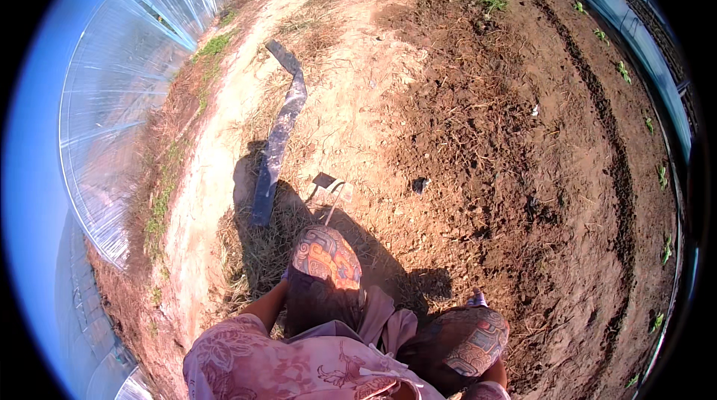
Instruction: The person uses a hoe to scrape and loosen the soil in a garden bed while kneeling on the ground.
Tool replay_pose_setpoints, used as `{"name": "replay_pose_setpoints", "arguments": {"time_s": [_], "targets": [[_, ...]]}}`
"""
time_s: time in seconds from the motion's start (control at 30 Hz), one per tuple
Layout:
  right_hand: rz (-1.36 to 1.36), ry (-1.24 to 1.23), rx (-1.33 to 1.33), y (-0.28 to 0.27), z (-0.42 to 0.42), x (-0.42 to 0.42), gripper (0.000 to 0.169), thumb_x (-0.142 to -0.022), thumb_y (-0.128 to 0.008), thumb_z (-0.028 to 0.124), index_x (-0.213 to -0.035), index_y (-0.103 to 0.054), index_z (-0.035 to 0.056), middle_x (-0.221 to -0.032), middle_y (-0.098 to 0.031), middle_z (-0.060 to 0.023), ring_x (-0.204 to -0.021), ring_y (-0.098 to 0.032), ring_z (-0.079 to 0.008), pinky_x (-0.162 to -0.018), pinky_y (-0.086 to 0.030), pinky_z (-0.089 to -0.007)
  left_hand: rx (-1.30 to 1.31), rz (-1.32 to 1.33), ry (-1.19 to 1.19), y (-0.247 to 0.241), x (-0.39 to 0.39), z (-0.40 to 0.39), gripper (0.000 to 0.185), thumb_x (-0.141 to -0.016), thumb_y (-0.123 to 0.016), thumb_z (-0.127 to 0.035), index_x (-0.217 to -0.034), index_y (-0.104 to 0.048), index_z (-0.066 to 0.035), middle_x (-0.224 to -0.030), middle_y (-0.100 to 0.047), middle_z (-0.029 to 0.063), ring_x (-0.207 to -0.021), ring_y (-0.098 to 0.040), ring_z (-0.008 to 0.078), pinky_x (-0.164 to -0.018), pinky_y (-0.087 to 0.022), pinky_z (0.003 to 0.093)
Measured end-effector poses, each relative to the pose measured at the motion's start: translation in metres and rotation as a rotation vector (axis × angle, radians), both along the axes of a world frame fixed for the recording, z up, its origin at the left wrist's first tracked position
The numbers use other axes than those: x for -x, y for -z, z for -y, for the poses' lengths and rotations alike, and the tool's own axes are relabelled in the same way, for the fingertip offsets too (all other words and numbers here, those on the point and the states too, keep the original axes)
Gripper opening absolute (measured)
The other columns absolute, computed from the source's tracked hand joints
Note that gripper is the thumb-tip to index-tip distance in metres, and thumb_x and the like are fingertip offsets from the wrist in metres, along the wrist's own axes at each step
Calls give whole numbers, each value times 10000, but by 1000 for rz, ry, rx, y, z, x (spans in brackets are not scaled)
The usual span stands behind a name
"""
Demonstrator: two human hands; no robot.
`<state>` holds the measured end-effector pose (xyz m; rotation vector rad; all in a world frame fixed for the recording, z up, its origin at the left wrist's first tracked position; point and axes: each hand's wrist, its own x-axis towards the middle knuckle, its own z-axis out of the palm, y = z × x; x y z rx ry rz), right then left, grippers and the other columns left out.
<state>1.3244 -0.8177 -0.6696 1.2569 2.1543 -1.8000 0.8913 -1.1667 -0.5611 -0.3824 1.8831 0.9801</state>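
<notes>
My left arm reaches down beside my patterned left knee; only a sliver of my left hand (285, 275), in a purple glove, shows behind it. A thin shaft with a flat pale end, possibly a small hoe (344, 192), juts out beyond that knee over the soil, with a dark square shape beside it. Whether the left hand holds it is hidden. Gloved fingertips of my right hand (478, 298) show just past my right knee, close to the ground; its grip is hidden. A long strip of dark plastic sheet (282, 120) lies bent on the dry ground ahead to the left.
Darker, loosened soil (476, 136) with straw lies right of the pale path. Beyond runs a narrow furrow (608, 108), then a row of seedlings (623, 71) and a low plastic-sided structure (622, 5). A plastic-covered greenhouse (129, 80) stands at left. Grass tufts (492, 1) grow ahead.
</notes>
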Motion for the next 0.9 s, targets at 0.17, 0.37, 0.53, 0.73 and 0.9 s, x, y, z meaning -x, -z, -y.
{"name": "replay_pose_setpoints", "arguments": {"time_s": [0.17,0.37,0.53,0.73,0.9], "targets": [[53,160,47,18,17,-54,278,-706,-528,175,-977,-555,116,-911,-554,-80,-867,-506,-232,-730,-427,-323,-42,-30,70,20,22,-22,369,-687,-625,-170,-1030,-543,-64,-898,-595,87,-840,-562,169,-754,-435,278],[108,296,156,42,91,-105,289,-715,-521,174,-996,-542,109,-936,-545,-84,-893,-494,-230,-749,-417,-317,-71,-27,124,24,7,-6,355,-704,-601,-173,-1036,-540,-62,-907,-593,84,-848,-557,168,-761,-432,280],[122,324,198,56,131,-118,298,-722,-516,174,-1012,-532,104,-957,-537,-87,-915,-483,-228,-765,-408,-312,-104,-19,139,30,-7,21,345,-718,-582,-176,-1040,-538,-61,-915,-591,81,-854,-553,167,-767,-430,282],[116,300,191,53,138,-101,309,-731,-509,173,-1030,-519,97,-982,-527,-92,-941,-470,-226,-785,-398,-306,-129,-1,139,41,-18,45,334,-735,-558,-179,-1046,-535,-60,-925,-589,78,-861,-549,166,-775,-427,284],[109,285,192,38,119,-67,318,-738,-503,172,-1046,-509,91,-1003,-519,-95,-962,-459,-224,-801,-389,-301,-111,33,146,59,-18,52,325,-749,-538,-181,-1051,-532,-59,-933,-588,76,-867,-545,166,-781,-424,285]]}}
